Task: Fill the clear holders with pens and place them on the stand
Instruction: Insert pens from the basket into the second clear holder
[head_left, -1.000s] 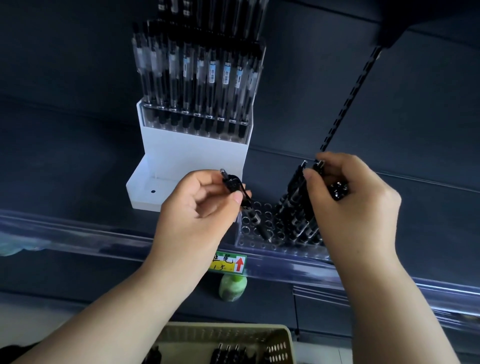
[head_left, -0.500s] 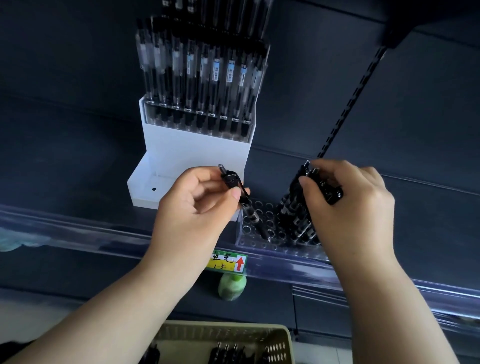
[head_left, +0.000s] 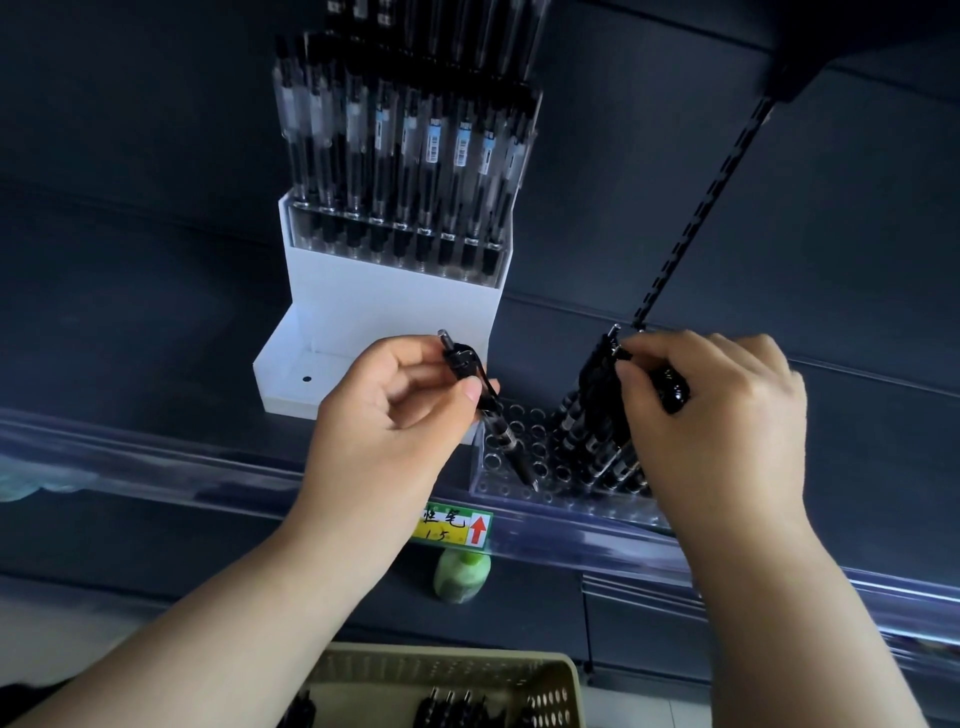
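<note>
right at the middle of the view, a clear holder (head_left: 540, 467) with rows of round holes sits on the dark shelf (head_left: 156, 364), just behind the shelf's clear front rail (head_left: 156, 467). the holes at its 9 o'clock side are mostly bare, while its 3 o'clock side is packed with a bunch of black pens (head_left: 597, 431) that lean toward 11 o'clock.

the left hand (head_left: 395, 415) pinches one black pen (head_left: 488, 410) between thumb and forefinger near its clip end; the pen slants down toward 5 o'clock and its tip reaches the holder's front rows, though i cannot tell whether it sits in a hole. the right hand (head_left: 711, 410) is curled around the tops of the bunched pens, thumb pressed against them, fingers closed over the clip ends.

at 10 o'clock from the holder stands a white stand (head_left: 395, 306), stepped, its lower step bare with one small dark hole. on its upper step another clear holder carries a row of upright pens (head_left: 405, 156) with barcode labels, and more pens rise behind them.

at 6 o'clock of the holder, a yellow price tag (head_left: 454, 527) with a red arrow sits in the rail, and below it a pale green bottle cap (head_left: 462, 571). at the bottom edge a beige perforated basket (head_left: 545, 696) holds more black pens.
</note>
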